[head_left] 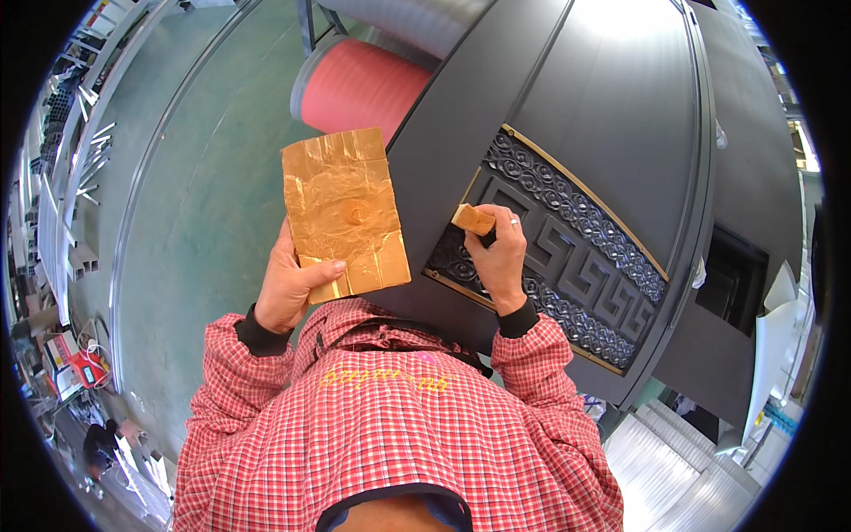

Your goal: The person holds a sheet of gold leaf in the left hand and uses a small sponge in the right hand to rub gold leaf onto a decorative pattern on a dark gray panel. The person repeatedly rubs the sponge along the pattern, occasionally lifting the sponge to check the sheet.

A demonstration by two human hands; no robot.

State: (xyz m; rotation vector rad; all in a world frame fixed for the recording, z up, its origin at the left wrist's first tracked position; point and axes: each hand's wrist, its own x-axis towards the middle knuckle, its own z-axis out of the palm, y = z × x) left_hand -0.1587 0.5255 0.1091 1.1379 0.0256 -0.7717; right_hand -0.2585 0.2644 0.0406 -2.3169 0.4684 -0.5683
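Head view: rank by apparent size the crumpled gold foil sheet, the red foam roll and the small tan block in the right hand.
1. Crumpled gold foil sheet and red foam roll: similar, and the sheet sits nearer the camera.
2. Small tan block.

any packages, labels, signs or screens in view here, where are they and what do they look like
Gold foil sheet: held up in the left hand, beside the dark door; rectangular, crinkled, shiny gold, no print visible.
Yellow lettering: a short curved line across the red checked shirt, low in the picture.
Red roll: wrapping material at the top, behind the door; cylinder, plain.
No screens or signs can be made out.
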